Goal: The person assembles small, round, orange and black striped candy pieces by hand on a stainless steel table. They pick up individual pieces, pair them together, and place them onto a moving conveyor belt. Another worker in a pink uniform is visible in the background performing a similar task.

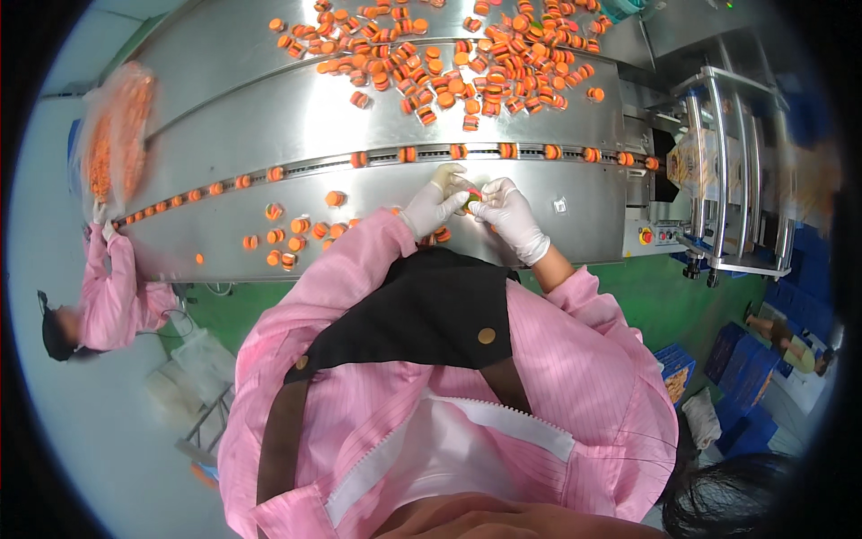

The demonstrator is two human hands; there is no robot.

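Note:
Both of my hands wear white gloves and meet just below the conveyor slot. My left hand [435, 205] is closed on the left side of a small burger-shaped candy [472, 203] with green and red showing. My right hand [513, 219] pinches the same candy from the right, and the fingers hide part of it. Beyond my hands, a row of orange burger-shaped candies [407, 154] sits spaced along the narrow conveyor channel [339, 163]. More of these candies [320, 230] lie loose on the steel table to the left of my left forearm.
A large heap of orange candies [503, 72] covers the far table [224, 99]. The channel runs right into a wrapping machine [732, 171] with a red button [646, 236]. A clear wrapper scrap [560, 206] lies right of my hands. At far left, a person in pink holds a bag of candies [121, 135].

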